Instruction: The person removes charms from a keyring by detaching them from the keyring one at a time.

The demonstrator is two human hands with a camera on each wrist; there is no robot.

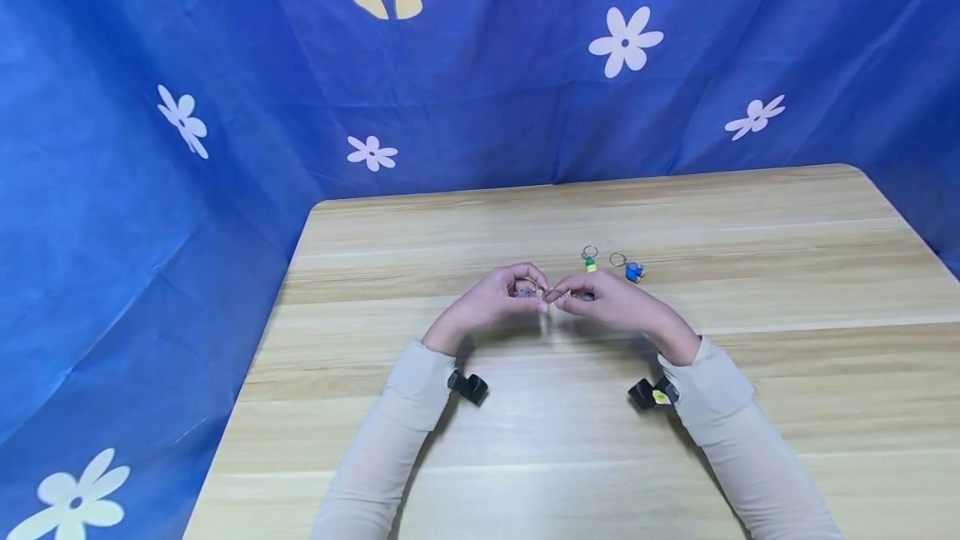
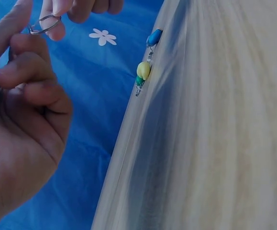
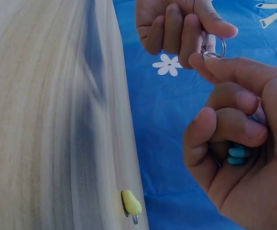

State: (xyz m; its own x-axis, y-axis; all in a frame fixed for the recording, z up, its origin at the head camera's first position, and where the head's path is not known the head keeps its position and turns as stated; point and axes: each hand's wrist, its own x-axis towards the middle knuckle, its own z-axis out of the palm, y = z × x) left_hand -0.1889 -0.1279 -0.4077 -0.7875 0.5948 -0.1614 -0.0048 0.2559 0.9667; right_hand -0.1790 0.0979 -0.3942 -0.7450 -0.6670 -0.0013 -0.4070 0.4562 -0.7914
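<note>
Both hands meet fingertip to fingertip above the table. My left hand [image 1: 498,297] pinches a silver key ring [image 3: 223,48] between thumb and forefinger, its other fingers curled toward the palm. From the opposite side my right hand [image 1: 615,302] brings its fingertips to the metal rings, while its lower fingers curl round a keychain with a teal charm [image 3: 238,153]. Most of that charm is hidden in the palm. In the left wrist view, a thin split ring [image 2: 49,24] shows between the two hands' fingertips. What hangs inside the left palm is mostly covered by fingers.
Just beyond the right hand, a green-and-yellow keychain [image 1: 590,262] and a blue keychain [image 1: 633,272] lie on the wooden table [image 1: 540,473]. A blue flowered cloth [image 1: 487,65] hangs behind the far edge and along the left side.
</note>
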